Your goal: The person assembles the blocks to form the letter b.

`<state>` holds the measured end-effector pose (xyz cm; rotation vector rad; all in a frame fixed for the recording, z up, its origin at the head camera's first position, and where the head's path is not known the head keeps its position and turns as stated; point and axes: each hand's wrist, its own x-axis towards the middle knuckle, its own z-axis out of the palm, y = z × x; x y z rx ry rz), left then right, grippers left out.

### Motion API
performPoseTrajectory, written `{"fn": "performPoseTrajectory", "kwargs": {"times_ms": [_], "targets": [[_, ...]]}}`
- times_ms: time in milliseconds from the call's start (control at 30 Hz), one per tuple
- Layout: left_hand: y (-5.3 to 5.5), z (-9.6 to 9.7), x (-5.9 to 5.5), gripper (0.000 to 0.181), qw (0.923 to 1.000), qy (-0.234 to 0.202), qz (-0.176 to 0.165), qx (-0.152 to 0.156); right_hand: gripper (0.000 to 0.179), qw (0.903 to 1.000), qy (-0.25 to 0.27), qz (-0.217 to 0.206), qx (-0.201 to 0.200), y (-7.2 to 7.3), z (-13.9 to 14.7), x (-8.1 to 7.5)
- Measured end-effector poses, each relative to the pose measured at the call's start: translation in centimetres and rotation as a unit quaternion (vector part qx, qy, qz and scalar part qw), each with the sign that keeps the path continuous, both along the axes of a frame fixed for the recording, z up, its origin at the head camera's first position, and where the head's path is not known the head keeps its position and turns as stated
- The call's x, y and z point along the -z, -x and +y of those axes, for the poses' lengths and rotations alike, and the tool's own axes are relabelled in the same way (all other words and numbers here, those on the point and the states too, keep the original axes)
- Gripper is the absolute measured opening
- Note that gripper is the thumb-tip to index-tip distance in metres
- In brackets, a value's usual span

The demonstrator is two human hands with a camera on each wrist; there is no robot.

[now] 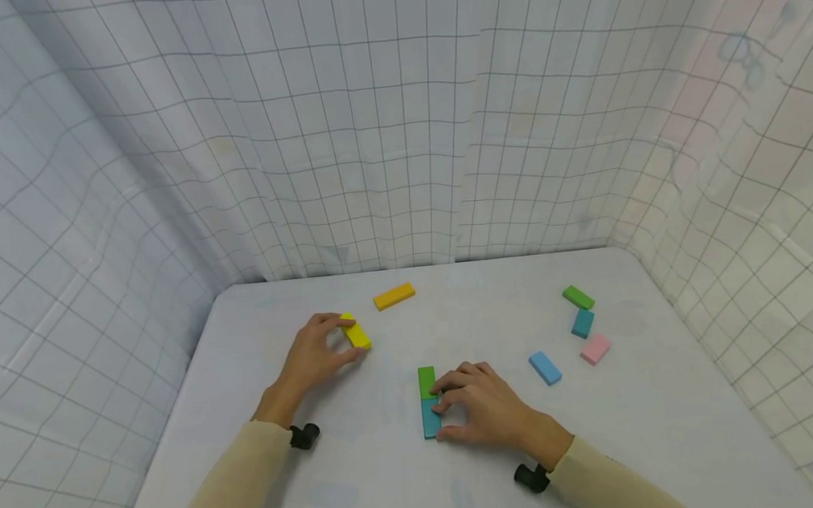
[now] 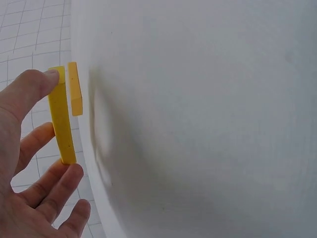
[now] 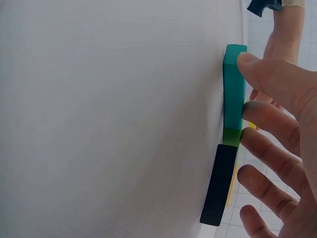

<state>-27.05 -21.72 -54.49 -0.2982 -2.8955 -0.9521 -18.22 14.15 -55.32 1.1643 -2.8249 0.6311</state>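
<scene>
At the left, my left hand (image 1: 312, 356) grips a yellow block (image 1: 357, 336) lengthwise, its thumb at one end and fingertips at the other, as the left wrist view also shows. Near the table's middle, my right hand (image 1: 483, 405) holds a teal block (image 1: 431, 420), the thumb on its near end and a fingertip farther along. A green block (image 1: 426, 381) stands in line with the teal one, end to end. In the right wrist view a dark block (image 3: 218, 186) sits below the fingers, beside the green block; the right hand mostly hides it in the head view.
An orange-yellow block (image 1: 394, 296) lies toward the back. To the right are a light blue block (image 1: 545, 368), a pink block (image 1: 595, 349), another teal block (image 1: 583, 323) and another green block (image 1: 579, 297). Gridded white curtains (image 1: 410, 124) surround the white table (image 1: 368, 483).
</scene>
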Motion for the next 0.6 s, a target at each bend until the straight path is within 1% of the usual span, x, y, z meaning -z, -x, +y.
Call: {"fn": "performPoseTrajectory", "kwargs": {"times_ms": [200,433,600], "targets": [[0.2,0.9,0.1,0.059,0.9998,-0.006,0.007,0.017,0.033,1.0000,-0.003,-0.001,0.002,0.1,0.0,-0.1],[0.4,2.3,0.3,0.058,0.9993,-0.007,0.003,0.036,0.033,0.9998,-0.010,-0.016,0.005,0.2,-0.2,-0.3],[0.6,3.6,0.5,0.059,0.9980,-0.008,-0.002,0.062,0.033,0.9996,-0.017,-0.021,0.007,0.3,-0.2,-0.1]]}}
